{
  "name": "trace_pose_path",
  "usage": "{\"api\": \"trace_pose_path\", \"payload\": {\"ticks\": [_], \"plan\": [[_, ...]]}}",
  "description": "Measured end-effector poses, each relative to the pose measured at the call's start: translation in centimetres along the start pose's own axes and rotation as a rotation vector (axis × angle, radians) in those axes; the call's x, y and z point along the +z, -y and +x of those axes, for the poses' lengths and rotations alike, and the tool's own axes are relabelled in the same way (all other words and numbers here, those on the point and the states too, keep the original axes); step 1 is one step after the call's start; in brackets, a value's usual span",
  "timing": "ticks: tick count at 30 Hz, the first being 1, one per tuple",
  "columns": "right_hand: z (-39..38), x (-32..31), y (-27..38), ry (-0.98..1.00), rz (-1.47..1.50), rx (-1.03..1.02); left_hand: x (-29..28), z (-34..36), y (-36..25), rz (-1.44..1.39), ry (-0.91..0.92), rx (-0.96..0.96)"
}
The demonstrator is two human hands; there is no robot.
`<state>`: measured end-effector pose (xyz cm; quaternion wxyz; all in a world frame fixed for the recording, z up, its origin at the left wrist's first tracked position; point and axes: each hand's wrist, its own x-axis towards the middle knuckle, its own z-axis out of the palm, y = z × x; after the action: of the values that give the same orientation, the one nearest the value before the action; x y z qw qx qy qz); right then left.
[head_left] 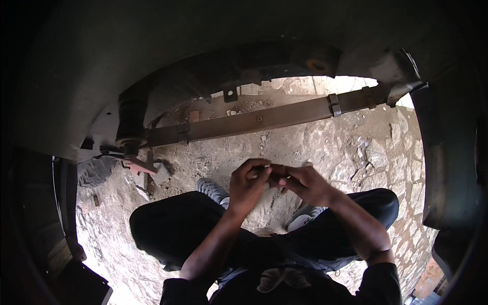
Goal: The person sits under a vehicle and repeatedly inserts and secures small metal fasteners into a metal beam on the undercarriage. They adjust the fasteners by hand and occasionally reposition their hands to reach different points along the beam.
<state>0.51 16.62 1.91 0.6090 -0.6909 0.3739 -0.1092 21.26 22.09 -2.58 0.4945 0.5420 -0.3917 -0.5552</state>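
Observation:
My left hand and my right hand meet in front of me, above the ground between my shoes. The left fingers are curled, with the thumb pressed toward the fingertips. On the right, the fingers reach across and touch the left ones. Whatever is pinched between them, if anything, is too small and dark to make out. Just beyond the hands a long rusty leaf spring runs across, bound by a metal clamp. Neither hand touches it.
Dark vehicle bodywork arches overhead, with a dark panel at the right. A spring mount hangs at the left. Below it are a treaded tyre and a stone block. The ground is rough stone and dirt.

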Motion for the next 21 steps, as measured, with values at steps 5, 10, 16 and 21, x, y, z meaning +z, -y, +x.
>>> {"api": "trace_pose_path", "payload": {"ticks": [5,10,16,21], "plan": [[1.9,0.0,-0.3,0.004,0.338,-0.044,0.1,-2.3,-0.4,-0.060,-0.188,-0.062],[1.6,0.2,-0.1,-0.214,-0.225,-0.245,0.0,-1.3,-0.6,-0.259,-0.065,-0.137],[0.5,-0.5,-0.6,-0.477,0.000,-0.165,2.5,1.3,-1.9,-0.215,0.040,-0.323],[-0.3,0.4,-2.6,-0.565,0.101,-0.179,2.9,2.0,-2.1,-0.172,0.085,-0.300]]}}
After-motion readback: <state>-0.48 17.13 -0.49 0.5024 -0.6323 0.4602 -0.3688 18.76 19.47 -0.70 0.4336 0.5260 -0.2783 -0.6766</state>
